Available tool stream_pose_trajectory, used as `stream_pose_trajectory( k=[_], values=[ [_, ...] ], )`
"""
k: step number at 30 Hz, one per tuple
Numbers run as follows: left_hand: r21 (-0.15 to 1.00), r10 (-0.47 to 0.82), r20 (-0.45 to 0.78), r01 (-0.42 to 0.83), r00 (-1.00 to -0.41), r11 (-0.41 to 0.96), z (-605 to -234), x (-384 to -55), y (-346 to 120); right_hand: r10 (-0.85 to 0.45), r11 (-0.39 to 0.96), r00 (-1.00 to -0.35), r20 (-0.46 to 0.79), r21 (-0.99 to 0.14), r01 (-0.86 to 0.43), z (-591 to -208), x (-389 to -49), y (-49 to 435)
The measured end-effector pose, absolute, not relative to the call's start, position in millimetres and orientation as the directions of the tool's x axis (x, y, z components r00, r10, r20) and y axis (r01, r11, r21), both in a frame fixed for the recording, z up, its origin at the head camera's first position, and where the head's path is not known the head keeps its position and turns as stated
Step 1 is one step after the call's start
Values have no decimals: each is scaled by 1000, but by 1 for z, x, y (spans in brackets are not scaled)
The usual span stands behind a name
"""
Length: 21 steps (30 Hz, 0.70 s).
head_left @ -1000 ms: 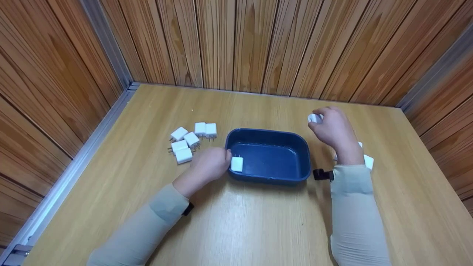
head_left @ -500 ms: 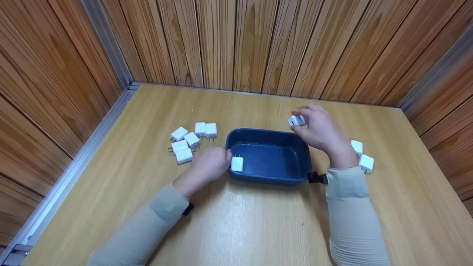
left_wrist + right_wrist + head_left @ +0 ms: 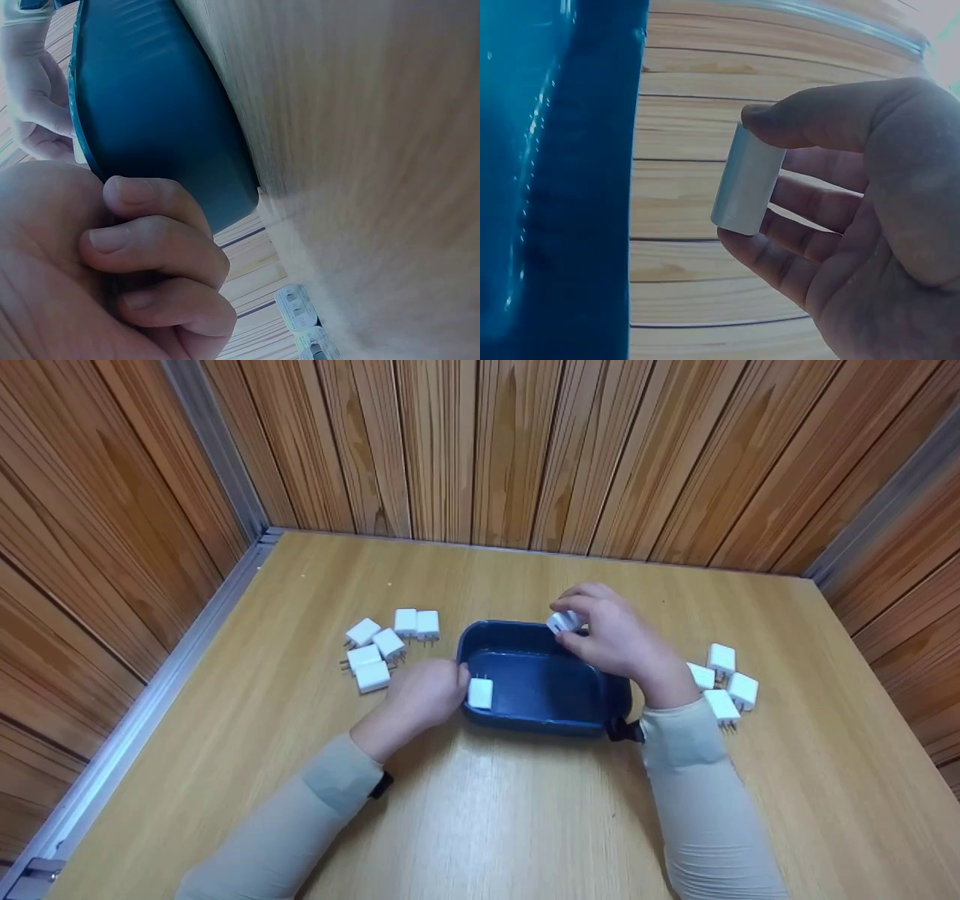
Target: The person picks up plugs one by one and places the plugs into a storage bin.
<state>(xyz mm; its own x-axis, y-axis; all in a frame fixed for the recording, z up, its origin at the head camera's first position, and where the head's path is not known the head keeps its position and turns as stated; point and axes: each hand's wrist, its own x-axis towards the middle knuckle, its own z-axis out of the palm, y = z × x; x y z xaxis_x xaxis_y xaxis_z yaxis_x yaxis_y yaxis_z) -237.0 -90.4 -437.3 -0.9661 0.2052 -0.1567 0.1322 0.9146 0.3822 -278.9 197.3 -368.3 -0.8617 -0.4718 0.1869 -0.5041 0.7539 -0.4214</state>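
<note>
A dark blue plastic bin (image 3: 540,727) stands mid-table. My left hand (image 3: 427,690) grips its left rim, and the left wrist view shows the fingers curled against the outer wall. One white plug-in charger (image 3: 481,694) lies inside at the left end, prongs pointing away. Above the far right part of the bin, my right hand (image 3: 615,634) pinches another white charger (image 3: 564,622). In the right wrist view this charger (image 3: 748,180) sits between thumb and fingertips, held by its ends. The left thumb is mostly hidden.
Several white chargers (image 3: 373,676) lie grouped left of the bin, prongs showing. Another group of chargers (image 3: 721,706) lies to the right, beside the right forearm. Wood-panelled walls (image 3: 510,450) enclose the table (image 3: 525,825) at the back and sides.
My right hand has carried its charger leftward from beyond the bin's right end to above its far rim. More of the right-hand charger group shows. The left hand and bin stay still.
</note>
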Motion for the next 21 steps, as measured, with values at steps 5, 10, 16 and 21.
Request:
stream_pose_trajectory(
  k=[5,10,16,21],
  values=[
    [393,205,-166,126,-965,911,-437,-237,-90,-502,744,-855,132,-437,-505,-371,-277,188],
    [396,205,-169,124,-964,910,-437,-237,-91,-529,736,-842,100,-440,-515,-372,-274,181],
    [398,215,-144,142,-966,906,-438,-236,-92,-562,730,-824,73,-424,-535,-375,-271,173],
    [378,215,-130,152,-968,913,-438,-236,-91,-611,697,-784,104,-399,-596,-379,-269,166]
  ],
)
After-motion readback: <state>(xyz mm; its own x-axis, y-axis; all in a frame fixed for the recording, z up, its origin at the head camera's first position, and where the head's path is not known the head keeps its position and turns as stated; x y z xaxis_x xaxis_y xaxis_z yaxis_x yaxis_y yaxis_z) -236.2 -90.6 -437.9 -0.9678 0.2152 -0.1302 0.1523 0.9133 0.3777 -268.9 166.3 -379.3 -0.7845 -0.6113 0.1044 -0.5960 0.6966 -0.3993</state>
